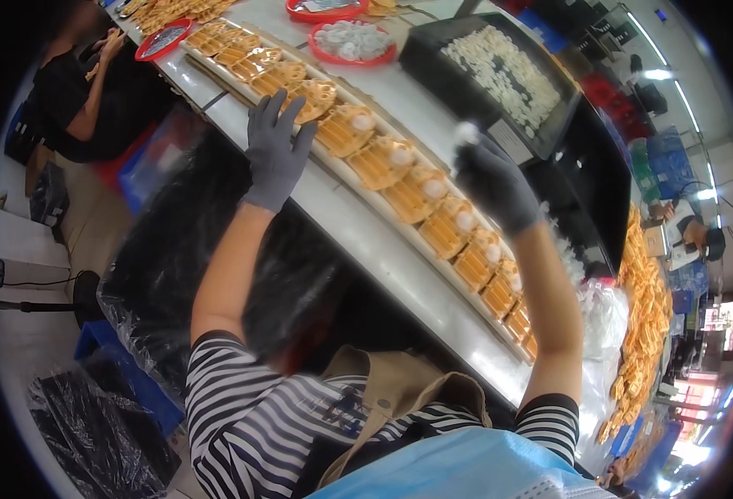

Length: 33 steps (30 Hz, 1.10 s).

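Observation:
A long white tray (346,173) runs diagonally across the table, holding a row of orange-yellow moulded plastic parts (383,160). Small white round pieces (401,156) sit on many of the nearer parts. My left hand (277,150), in a grey glove, lies with fingers spread at the tray's near edge, its fingertips beside one of the parts. On the far side of the row, my right hand (500,185), also grey-gloved and slightly blurred, pinches a small white piece (466,133) at its fingertips. Near it stands a black bin (433,71) with many similar white pieces.
Red bowls with white rings (351,41) and metal bits (163,40) stand farther back. Orange parts (639,308) are heaped at the right, next to a clear plastic bag (601,320). Another person (71,91) works at the left. Black plastic sheeting (217,241) lies below the table edge.

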Available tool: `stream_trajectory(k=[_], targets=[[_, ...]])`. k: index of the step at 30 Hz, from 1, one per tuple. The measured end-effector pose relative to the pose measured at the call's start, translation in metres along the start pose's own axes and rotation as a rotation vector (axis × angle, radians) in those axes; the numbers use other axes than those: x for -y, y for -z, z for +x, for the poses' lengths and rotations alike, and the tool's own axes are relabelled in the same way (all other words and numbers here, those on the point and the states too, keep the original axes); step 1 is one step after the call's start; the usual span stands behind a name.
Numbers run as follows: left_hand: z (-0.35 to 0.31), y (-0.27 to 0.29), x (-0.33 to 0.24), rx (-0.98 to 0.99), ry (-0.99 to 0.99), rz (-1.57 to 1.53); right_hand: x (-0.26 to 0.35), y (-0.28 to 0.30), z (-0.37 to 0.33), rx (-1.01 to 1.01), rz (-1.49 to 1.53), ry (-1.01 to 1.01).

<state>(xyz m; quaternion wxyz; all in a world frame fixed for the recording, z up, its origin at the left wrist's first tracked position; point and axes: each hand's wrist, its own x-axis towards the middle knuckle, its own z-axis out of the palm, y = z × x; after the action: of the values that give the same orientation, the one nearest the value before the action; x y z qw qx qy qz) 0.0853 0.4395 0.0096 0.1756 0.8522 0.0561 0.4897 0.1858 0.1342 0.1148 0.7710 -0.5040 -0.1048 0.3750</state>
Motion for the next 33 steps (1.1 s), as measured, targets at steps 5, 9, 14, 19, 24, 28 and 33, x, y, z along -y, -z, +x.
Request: stream_trajectory(k=[5,9,14,19,24,28,33], targets=[[-0.003,-0.009,0.027,0.147,0.035,0.230,-0.025,-0.062,0.102,0.050,-0.495,0.100],[0.001,-0.008,0.022,0.227,0.048,0.240,-0.041,-0.087,0.150,-0.119,-1.210,0.564],[0.004,-0.004,0.019,0.245,0.077,0.259,-0.061,-0.085,0.181,0.009,-1.783,0.985],[0.004,-0.005,0.022,0.211,0.029,0.250,-0.070,-0.090,0.186,-0.019,-2.040,1.033],[0.005,-0.002,0.020,0.255,0.012,0.258,-0.063,-0.103,0.179,0.065,-2.232,0.818],[0.006,0.000,0.017,0.268,0.007,0.230,-0.059,-0.097,0.175,0.127,-2.165,0.738],[0.002,0.001,0.022,0.243,-0.009,0.207,-0.056,-0.092,0.158,0.010,-1.863,0.765]])
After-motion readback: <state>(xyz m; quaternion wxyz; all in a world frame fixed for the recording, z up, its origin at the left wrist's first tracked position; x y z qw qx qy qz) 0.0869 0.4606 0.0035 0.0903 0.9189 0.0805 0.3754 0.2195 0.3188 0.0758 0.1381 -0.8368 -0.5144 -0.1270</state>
